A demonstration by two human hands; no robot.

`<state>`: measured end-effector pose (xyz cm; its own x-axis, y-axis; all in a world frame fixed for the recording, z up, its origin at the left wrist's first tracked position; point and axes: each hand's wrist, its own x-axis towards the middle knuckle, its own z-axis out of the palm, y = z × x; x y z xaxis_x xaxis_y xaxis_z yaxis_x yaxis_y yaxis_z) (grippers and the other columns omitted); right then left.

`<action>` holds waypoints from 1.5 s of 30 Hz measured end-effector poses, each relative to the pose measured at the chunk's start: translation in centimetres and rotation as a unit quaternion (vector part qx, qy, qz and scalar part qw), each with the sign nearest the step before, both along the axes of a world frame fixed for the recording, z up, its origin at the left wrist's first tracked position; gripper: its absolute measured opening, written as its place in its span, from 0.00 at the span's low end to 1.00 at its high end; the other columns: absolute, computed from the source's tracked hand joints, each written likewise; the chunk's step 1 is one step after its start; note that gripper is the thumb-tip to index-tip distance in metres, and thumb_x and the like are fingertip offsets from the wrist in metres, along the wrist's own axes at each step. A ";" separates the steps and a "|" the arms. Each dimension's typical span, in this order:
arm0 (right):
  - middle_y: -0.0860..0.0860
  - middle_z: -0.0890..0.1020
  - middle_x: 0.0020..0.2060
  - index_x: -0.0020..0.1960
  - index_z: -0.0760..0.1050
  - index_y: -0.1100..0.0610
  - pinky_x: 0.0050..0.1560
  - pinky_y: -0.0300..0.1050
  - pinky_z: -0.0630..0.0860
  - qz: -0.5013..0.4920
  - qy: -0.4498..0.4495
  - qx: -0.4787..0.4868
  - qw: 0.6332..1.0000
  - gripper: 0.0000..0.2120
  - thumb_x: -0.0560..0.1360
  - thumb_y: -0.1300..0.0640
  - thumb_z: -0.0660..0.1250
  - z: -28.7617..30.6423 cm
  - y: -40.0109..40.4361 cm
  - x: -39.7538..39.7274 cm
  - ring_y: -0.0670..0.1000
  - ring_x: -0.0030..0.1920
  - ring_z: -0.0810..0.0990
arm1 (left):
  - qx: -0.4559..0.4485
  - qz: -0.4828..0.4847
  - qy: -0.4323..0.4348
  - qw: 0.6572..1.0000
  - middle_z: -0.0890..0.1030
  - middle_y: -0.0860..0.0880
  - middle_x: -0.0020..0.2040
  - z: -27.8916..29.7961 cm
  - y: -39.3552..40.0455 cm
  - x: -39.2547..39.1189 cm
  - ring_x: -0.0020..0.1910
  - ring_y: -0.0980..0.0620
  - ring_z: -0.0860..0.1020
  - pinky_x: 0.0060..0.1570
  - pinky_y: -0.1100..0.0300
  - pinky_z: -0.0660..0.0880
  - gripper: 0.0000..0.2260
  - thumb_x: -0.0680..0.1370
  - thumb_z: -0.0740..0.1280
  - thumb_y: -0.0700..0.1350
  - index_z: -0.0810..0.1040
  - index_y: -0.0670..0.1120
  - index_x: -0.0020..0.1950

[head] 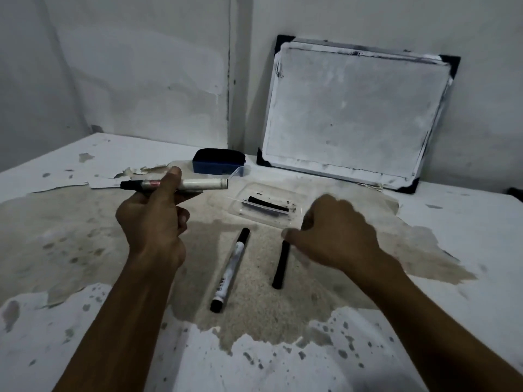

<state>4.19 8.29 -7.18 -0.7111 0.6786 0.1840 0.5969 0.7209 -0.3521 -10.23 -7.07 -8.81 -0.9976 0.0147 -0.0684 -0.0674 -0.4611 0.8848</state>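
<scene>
White marker (203, 183) is gripped above the bench (70, 250) by curled left hand (152, 219) fingers | black pen (280, 267) lies on bench at blurred right hand (336, 236), grasp cannot be told | pen may be nudged rolling by hasty pinch

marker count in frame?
3. The held marker is gripped in the left hand; the white-barrelled marker lies on the table between the hands; the all-black marker lies at the right hand. A dark piece in the clear tray may be another; cannot tell.
</scene>
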 end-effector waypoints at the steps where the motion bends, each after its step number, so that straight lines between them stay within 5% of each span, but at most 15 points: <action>1: 0.48 0.77 0.35 0.38 0.69 0.51 0.36 0.43 0.71 -0.003 -0.042 -0.008 0.999 0.22 0.62 0.33 0.69 -0.6 -0.8 0.5 0.52 0.35 0.78 | 0.000 -0.006 0.001 1.000 0.86 0.39 0.40 0.0 0.1 0.2 0.15 0.57 0.67 0.17 0.67 0.61 0.08 0.75 0.74 0.45 0.78 0.46 0.39; 5: 0.46 0.73 0.34 0.33 0.62 0.48 0.29 0.40 0.62 -0.012 -0.075 -0.027 0.997 0.26 0.59 0.29 0.69 -2.3 -3.0 1.1 0.48 0.33 0.73 | -0.011 -0.034 0.002 0.999 0.86 0.39 0.38 -0.1 0.5 0.8 0.16 0.56 0.65 0.17 0.68 0.60 0.11 0.74 0.75 0.45 0.78 0.48 0.33; 9: 0.48 0.80 0.33 0.36 0.77 0.52 0.31 0.41 0.73 -0.015 -0.030 -0.079 0.996 0.14 0.61 0.42 0.71 -2.2 -3.2 1.6 0.50 0.35 0.80 | -0.014 -0.096 -0.024 0.995 0.87 0.39 0.38 -0.5 0.5 1.2 0.18 0.55 0.64 0.17 0.68 0.60 0.11 0.73 0.75 0.46 0.79 0.47 0.33; 12: 0.45 0.83 0.29 0.35 0.81 0.51 0.32 0.43 0.81 0.007 0.117 -0.101 0.988 0.09 0.65 0.46 0.75 -1.7 -3.2 2.6 0.43 0.30 0.81 | -0.021 -0.148 -0.049 0.987 0.88 0.39 0.40 -0.6 0.6 1.3 0.17 0.56 0.65 0.17 0.68 0.60 0.09 0.74 0.75 0.47 0.79 0.43 0.39; 14: 0.43 0.82 0.27 0.34 0.82 0.50 0.30 0.31 0.77 0.031 0.245 -0.099 0.964 0.07 0.66 0.48 0.76 -1.3 -3.6 3.2 0.40 0.31 0.82 | -0.021 -0.173 -0.055 0.983 0.87 0.38 0.40 -0.6 0.6 1.2 0.17 0.56 0.64 0.17 0.68 0.60 0.09 0.74 0.74 0.47 0.79 0.43 0.40; 18: 0.41 0.83 0.30 0.41 0.83 0.50 0.38 0.25 0.73 0.064 0.372 -0.050 0.925 0.04 0.67 0.53 0.77 -1.0 -4.2 3.5 0.39 0.38 0.82 | -0.035 -0.203 -0.052 0.977 0.88 0.39 0.41 -0.7 0.8 1.4 0.18 0.55 0.64 0.17 0.68 0.60 0.10 0.74 0.74 0.48 0.79 0.42 0.40; 33: 0.45 0.83 0.33 0.43 0.84 0.51 0.36 0.41 0.74 0.084 0.363 0.066 0.926 0.07 0.66 0.56 0.78 -1.8 -4.8 3.5 0.46 0.37 0.79 | -0.028 -0.242 -0.060 0.968 0.88 0.40 0.41 -0.5 0.7 1.6 0.17 0.57 0.63 0.17 0.67 0.59 0.10 0.74 0.74 0.49 0.79 0.44 0.39; 37: 0.48 0.83 0.34 0.43 0.84 0.54 0.37 0.47 0.77 0.077 0.336 0.105 0.933 0.08 0.66 0.58 0.79 -1.6 -4.6 3.9 0.51 0.37 0.80 | -0.052 -0.241 -0.018 0.969 0.88 0.39 0.42 -0.5 0.7 1.6 0.17 0.57 0.64 0.16 0.68 0.61 0.14 0.74 0.74 0.49 0.80 0.48 0.30; 45: 0.51 0.84 0.43 0.49 0.84 0.57 0.43 0.43 0.77 0.099 0.362 0.085 0.923 0.17 0.62 0.55 0.81 -0.6 -5.1 3.6 0.52 0.45 0.80 | -0.052 -0.310 0.030 0.949 0.87 0.40 0.39 -0.2 1.3 2.9 0.17 0.56 0.64 0.17 0.67 0.62 0.11 0.70 0.74 0.51 0.79 0.45 0.37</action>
<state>7.79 3.17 -7.76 -0.4665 0.4655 0.7521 0.0992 0.8725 -0.4785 -7.30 -5.77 -8.96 -0.8015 0.5964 -0.0450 -0.2448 -0.2585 0.9345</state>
